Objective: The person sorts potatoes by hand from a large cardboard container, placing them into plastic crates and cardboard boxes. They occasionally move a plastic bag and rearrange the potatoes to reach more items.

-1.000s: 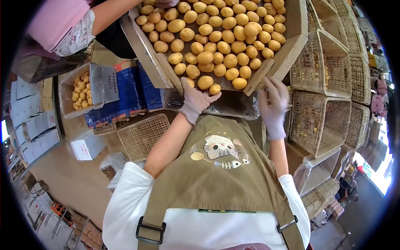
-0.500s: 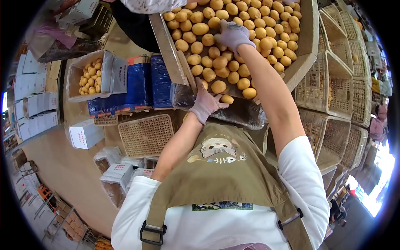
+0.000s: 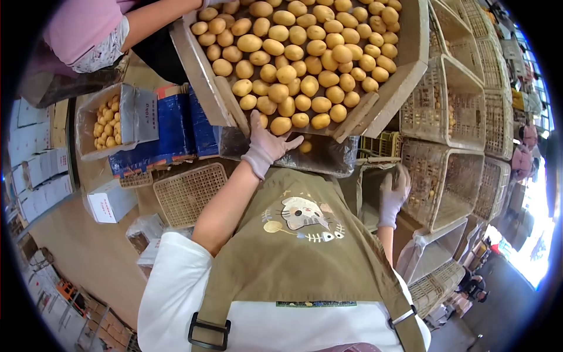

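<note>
Yellow-brown potatoes point(image 3: 284, 75) are spread over a wooden sorting tray point(image 3: 202, 76) with raised sides, which narrows to an opening toward me. At the left of that opening is my left hand point(image 3: 267, 145), gloved, fingers spread, fingertips right beside the nearest potatoes. Just below the opening sits a plastic-lined box point(image 3: 331, 155), and a single potato point(image 3: 305, 146) shows inside it near my left thumb. My right hand point(image 3: 394, 192), also gloved and slightly blurred, is down at my right side, fingers apart and holding nothing visible, close to the stacked plastic crates point(image 3: 431, 193).
Another person's arm point(image 3: 161, 23) reaches in at the tray's upper left. A carton point(image 3: 138, 114) of potatoes stands on blue-wrapped boxes point(image 3: 155, 144). Nearer me are an overturned woven-pattern crate point(image 3: 190, 193) and a white carton point(image 3: 114, 199). Crates line the right side.
My right hand has left the potatoes and swung down to my right side. Potatoes have shifted away from the tray's opening. The other person's arm has come into view at upper left.
</note>
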### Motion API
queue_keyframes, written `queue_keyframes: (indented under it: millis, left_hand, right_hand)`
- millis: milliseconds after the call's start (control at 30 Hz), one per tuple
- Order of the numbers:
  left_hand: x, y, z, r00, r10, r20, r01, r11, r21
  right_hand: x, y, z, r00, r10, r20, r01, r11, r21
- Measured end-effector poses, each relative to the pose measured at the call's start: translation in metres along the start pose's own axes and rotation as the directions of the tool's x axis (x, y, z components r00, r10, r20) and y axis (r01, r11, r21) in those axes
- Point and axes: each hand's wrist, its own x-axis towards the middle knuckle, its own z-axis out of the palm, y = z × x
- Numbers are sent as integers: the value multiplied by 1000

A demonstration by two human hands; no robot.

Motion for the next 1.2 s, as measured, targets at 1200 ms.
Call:
queue_keyframes:
  millis: [1200]
  left_hand:
    - [-10, 5, 1, 999, -6, 47, 2, 997, 76]
  right_hand:
    - [126, -199, 106, 819, -492, 293, 412, 862, 295]
